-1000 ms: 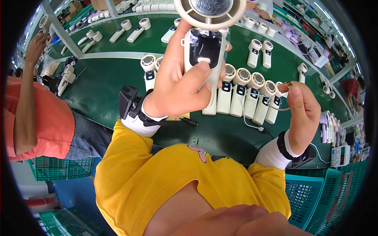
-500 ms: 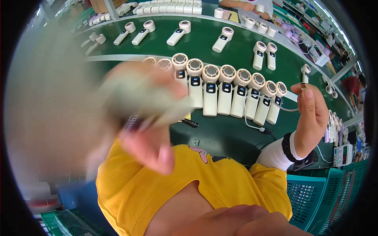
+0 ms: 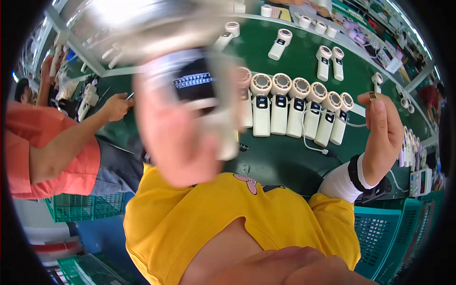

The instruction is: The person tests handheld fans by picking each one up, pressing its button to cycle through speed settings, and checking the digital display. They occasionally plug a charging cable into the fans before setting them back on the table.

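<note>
Green work surface (image 3: 266, 161) spreads across the middle of the frame, bending toward its rim, with a co-worker (image 3: 66, 156) in a coral shirt at the left and teal baskets (image 3: 377, 228) at lower right.

Left of centre, the left hand (image 3: 173, 147) is curled around a cream handheld fan (image 3: 199, 78), lifted close to the camera. Both are blurred, so I cannot tell exactly where each finger presses. Its dark screen shows pale lit marks, doubled by the blur; the fan's head smears out toward the top edge.

At right, the right hand (image 3: 380, 126) pinches a small connector (image 3: 373, 96) between thumb and fingertip. A pale cable (image 3: 354, 125) runs left from there, over the nearby fans, and a white plug (image 3: 324, 152) lies below them. Connector and held fan are well apart, so the two are not joined.

Judging by the layout, work is partway through: seven fans show in the central row (image 3: 280, 114), the leftmost partly covered, several with lit screens, while the one in the left hand is not set down. More fans (image 3: 324, 66) lie toward upper right; whether those are finished cannot be told.
</note>
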Available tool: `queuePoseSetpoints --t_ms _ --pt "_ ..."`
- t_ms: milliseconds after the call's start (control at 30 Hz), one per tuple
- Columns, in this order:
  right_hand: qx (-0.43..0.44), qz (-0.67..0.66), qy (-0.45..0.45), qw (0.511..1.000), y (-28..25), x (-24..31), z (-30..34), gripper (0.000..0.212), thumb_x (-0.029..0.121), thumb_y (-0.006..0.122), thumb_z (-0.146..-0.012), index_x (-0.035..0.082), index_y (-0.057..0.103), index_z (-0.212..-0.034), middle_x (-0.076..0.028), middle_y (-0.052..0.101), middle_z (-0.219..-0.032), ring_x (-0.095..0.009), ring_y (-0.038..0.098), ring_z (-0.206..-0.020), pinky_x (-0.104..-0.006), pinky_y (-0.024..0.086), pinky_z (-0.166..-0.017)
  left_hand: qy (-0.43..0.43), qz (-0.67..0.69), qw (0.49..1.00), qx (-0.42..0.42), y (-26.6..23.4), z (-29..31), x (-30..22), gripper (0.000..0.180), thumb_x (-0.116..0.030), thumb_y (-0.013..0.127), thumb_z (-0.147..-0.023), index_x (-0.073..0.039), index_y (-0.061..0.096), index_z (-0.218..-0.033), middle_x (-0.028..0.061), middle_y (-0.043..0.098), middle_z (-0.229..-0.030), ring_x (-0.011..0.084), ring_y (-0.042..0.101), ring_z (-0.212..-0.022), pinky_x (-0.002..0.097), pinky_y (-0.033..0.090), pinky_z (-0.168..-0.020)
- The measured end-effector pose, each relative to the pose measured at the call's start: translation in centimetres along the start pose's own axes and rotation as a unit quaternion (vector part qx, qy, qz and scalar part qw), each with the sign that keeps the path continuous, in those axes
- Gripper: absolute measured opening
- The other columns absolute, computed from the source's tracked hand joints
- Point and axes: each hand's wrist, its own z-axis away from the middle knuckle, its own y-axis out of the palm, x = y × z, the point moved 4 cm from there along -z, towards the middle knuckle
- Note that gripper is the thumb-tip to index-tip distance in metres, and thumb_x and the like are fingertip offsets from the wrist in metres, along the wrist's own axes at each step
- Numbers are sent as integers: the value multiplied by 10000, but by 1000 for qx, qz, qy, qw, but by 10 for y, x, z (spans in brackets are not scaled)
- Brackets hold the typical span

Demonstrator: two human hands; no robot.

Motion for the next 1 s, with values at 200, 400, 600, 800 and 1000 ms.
queuePoseSetpoints --t_ms 200,400,600,800,1000 --pt "-61 0 22 998 -4 4 3 239 194 461 -868 -6 591 -855 -6 536 -732 -40 348 -582 -177 267 -523 -117 28 989 90 25 -16 33 532 -115 374 -744 -15 230 -1246 165 516 -910 177 517 -623 267 439 -492" --pt "-65 6 18 998 -9 0 2 244 199 463 -866 -6 597 -863 -7 513 -710 -38 346 -585 -175 258 -521 -163 61 979 107 26 -21 44 565 -65 341 -726 -29 206 -1273 162 508 -920 180 517 -639 271 443 -511" --pt "-172 21 15 985 -25 -5 1 242 176 459 -866 -32 584 -872 -22 526 -695 -39 351 -561 -179 258 -502 -165 44 973 153 25 -20 46 526 -61 348 -741 -33 232 -1253 164 503 -948 181 519 -666 281 451 -520" --pt "-222 -145 4 964 -129 -45 -20 242 167 451 -867 -52 550 -894 -12 448 -652 -58 343 -553 -185 255 -499 -191 67 972 118 17 -30 58 521 -97 396 -788 -40 209 -1272 158 520 -936 172 533 -675 278 462 -536" --pt "-286 -239 67 925 -273 -139 -61 204 125 481 -843 -60 512 -922 -25 450 -681 -85 385 -569 -184 310 -505 -172 60 975 132 15 -37 68 477 -226 451 -821 13 276 -1194 176 478 -964 168 520 -685 265 464 -567"
